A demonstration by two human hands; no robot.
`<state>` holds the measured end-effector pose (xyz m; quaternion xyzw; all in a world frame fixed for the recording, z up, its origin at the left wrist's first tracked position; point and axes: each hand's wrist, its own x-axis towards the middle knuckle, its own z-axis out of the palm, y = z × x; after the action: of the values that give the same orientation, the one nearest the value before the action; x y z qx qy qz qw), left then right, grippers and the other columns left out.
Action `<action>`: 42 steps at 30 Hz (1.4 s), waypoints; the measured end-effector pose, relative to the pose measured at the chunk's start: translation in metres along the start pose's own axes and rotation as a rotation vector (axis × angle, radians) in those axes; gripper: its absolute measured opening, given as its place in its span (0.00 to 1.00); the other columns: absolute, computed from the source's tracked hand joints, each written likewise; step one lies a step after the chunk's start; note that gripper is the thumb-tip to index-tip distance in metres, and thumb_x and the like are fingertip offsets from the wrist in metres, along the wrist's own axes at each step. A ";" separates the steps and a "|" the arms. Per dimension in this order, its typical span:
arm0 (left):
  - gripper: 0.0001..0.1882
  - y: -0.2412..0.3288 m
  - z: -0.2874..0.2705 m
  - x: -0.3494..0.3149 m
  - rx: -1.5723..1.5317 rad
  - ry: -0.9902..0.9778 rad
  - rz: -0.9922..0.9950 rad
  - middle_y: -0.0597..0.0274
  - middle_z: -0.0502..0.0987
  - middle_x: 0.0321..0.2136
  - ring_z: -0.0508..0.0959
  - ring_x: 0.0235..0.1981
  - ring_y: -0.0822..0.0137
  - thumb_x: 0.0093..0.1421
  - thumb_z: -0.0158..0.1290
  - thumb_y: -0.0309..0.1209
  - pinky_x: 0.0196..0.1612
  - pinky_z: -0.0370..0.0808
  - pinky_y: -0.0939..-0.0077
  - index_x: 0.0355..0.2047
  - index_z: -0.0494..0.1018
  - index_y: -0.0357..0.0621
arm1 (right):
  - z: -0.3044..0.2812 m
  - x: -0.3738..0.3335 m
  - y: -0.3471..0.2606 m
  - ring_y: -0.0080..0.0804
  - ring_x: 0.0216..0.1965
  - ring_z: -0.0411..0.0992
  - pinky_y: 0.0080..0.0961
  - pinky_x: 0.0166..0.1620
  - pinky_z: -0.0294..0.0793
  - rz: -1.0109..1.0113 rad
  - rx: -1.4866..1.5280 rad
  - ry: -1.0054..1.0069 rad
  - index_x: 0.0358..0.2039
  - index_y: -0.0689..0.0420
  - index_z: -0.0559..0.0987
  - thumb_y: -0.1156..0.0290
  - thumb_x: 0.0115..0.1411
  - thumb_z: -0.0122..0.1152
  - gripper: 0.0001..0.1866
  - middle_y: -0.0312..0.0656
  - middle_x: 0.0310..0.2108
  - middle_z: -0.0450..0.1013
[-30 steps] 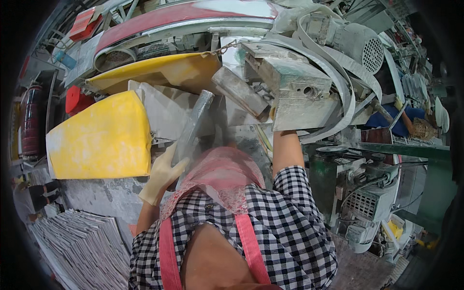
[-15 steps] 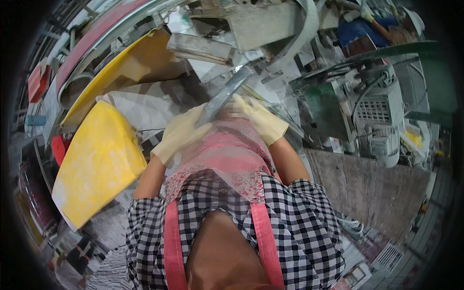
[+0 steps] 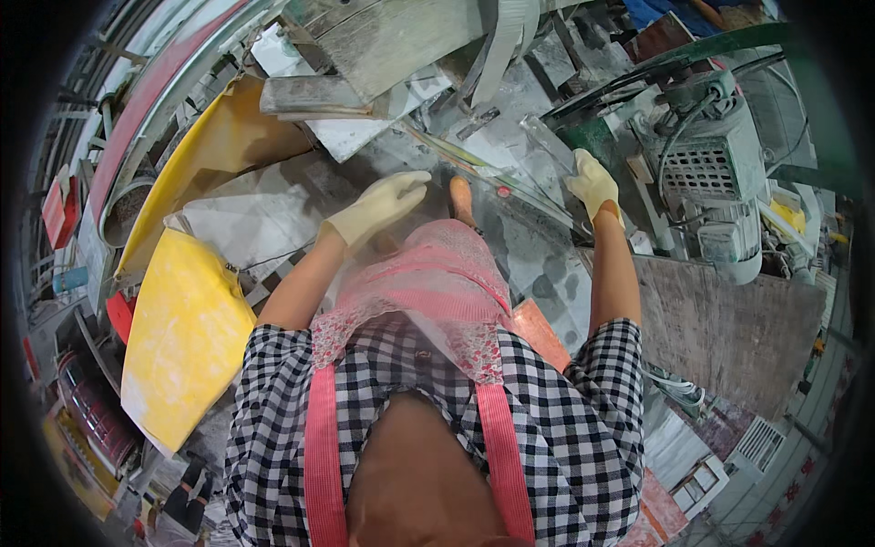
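Observation:
My left hand [image 3: 387, 207], in a pale cream rubber glove, is held out in front of the apron with its fingers stretched and thumb apart, holding nothing. Out to the right, my gloved right hand [image 3: 594, 182] grips the near end of a flat grey bar [image 3: 544, 139]. The bar points away and to the left, close to the green machine with a slotted motor housing [image 3: 697, 173]. What the bar is made of I cannot tell.
Yellow sheets [image 3: 187, 333] stand at my left. A dusty board [image 3: 729, 328] lies at the right, below the motor. Pale slabs [image 3: 392, 41] lean ahead. Long thin strips [image 3: 492, 173] cross the wet grey floor, near my brown boot [image 3: 462, 198].
The grey bar has gone from my left hand, in front of the apron, to my right hand. My right arm has swung out toward the green machine, and the left hand has opened.

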<state>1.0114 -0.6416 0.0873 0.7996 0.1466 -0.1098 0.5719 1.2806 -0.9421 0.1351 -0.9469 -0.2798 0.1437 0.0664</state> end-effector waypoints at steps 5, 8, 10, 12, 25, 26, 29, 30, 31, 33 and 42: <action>0.27 0.008 0.014 0.046 -0.291 0.007 -0.013 0.56 0.72 0.58 0.73 0.58 0.66 0.70 0.48 0.44 0.62 0.66 0.72 0.65 0.65 0.44 | 0.008 0.030 -0.006 0.60 0.43 0.75 0.43 0.46 0.72 0.072 0.390 -0.271 0.43 0.61 0.74 0.59 0.50 0.67 0.24 0.60 0.39 0.76; 0.30 0.011 0.041 0.081 -0.431 0.097 -0.216 0.56 0.73 0.57 0.72 0.57 0.65 0.72 0.45 0.49 0.62 0.67 0.69 0.66 0.63 0.42 | 0.017 0.026 -0.003 0.58 0.43 0.76 0.44 0.46 0.72 -0.049 0.231 -0.296 0.44 0.59 0.75 0.57 0.49 0.70 0.26 0.59 0.40 0.77; 0.31 0.007 0.058 0.122 -0.539 0.100 -0.271 0.54 0.74 0.56 0.74 0.55 0.65 0.72 0.45 0.50 0.60 0.69 0.69 0.65 0.64 0.40 | 0.022 0.024 0.007 0.51 0.40 0.77 0.40 0.44 0.73 -0.106 0.186 -0.305 0.47 0.59 0.75 0.59 0.49 0.71 0.28 0.56 0.38 0.78; 0.31 -0.006 0.071 0.143 -0.659 0.123 -0.343 0.52 0.76 0.53 0.78 0.51 0.64 0.71 0.47 0.49 0.55 0.75 0.71 0.62 0.66 0.35 | 0.028 0.025 0.019 0.44 0.37 0.77 0.37 0.42 0.73 -0.033 0.488 -0.388 0.48 0.60 0.75 0.63 0.50 0.70 0.26 0.53 0.36 0.77; 0.29 -0.108 0.073 -0.005 -0.503 0.226 -0.506 0.51 0.75 0.56 0.76 0.56 0.64 0.68 0.54 0.40 0.57 0.71 0.76 0.64 0.64 0.37 | 0.204 -0.051 -0.017 0.31 0.45 0.74 0.29 0.49 0.73 0.235 1.020 -0.607 0.53 0.59 0.74 0.69 0.55 0.67 0.25 0.43 0.43 0.76; 0.29 -0.116 0.071 -0.019 -0.502 0.225 -0.450 0.50 0.75 0.55 0.76 0.57 0.64 0.68 0.54 0.39 0.58 0.71 0.76 0.64 0.64 0.37 | 0.219 -0.055 -0.028 0.29 0.44 0.74 0.27 0.47 0.74 0.157 1.202 -0.535 0.53 0.59 0.74 0.71 0.55 0.68 0.24 0.41 0.42 0.76; 0.27 -0.137 0.069 -0.053 -0.417 0.247 -0.495 0.52 0.75 0.55 0.75 0.58 0.64 0.68 0.54 0.37 0.62 0.70 0.74 0.63 0.65 0.36 | 0.244 -0.070 -0.071 0.26 0.44 0.73 0.27 0.47 0.73 0.190 1.562 -0.455 0.53 0.59 0.73 0.73 0.58 0.69 0.23 0.37 0.41 0.74; 0.27 -0.141 0.068 -0.063 -0.596 0.262 -0.570 0.53 0.75 0.56 0.75 0.59 0.64 0.68 0.54 0.37 0.64 0.70 0.74 0.63 0.65 0.36 | 0.245 -0.072 -0.085 0.26 0.43 0.73 0.25 0.46 0.73 0.278 1.603 -0.487 0.52 0.59 0.73 0.74 0.57 0.69 0.22 0.37 0.41 0.73; 0.26 -0.141 0.067 -0.072 -0.685 0.264 -0.550 0.53 0.75 0.56 0.74 0.59 0.64 0.69 0.53 0.37 0.63 0.70 0.74 0.63 0.65 0.36 | 0.243 -0.072 -0.100 0.25 0.42 0.73 0.24 0.45 0.73 0.344 1.661 -0.502 0.51 0.59 0.73 0.75 0.57 0.68 0.21 0.38 0.41 0.73; 0.26 -0.130 0.061 -0.087 -0.873 0.254 -0.438 0.54 0.75 0.56 0.74 0.59 0.64 0.69 0.51 0.38 0.62 0.70 0.76 0.63 0.65 0.36 | 0.233 -0.077 -0.128 0.29 0.41 0.75 0.26 0.44 0.76 0.338 1.810 -0.369 0.50 0.58 0.73 0.76 0.57 0.68 0.20 0.39 0.41 0.73; 0.40 0.005 0.067 -0.104 -0.346 0.226 -0.247 0.46 0.60 0.69 0.57 0.71 0.55 0.65 0.55 0.47 0.70 0.54 0.60 0.70 0.56 0.40 | 0.197 -0.054 -0.201 0.39 0.37 0.74 0.43 0.48 0.80 0.660 2.402 -0.312 0.44 0.62 0.77 0.77 0.58 0.66 0.13 0.47 0.37 0.74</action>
<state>0.9159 -0.7181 0.1053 0.6730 0.3231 -0.0618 0.6624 1.0732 -0.7952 0.0018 -0.2867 0.2726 0.4275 0.8129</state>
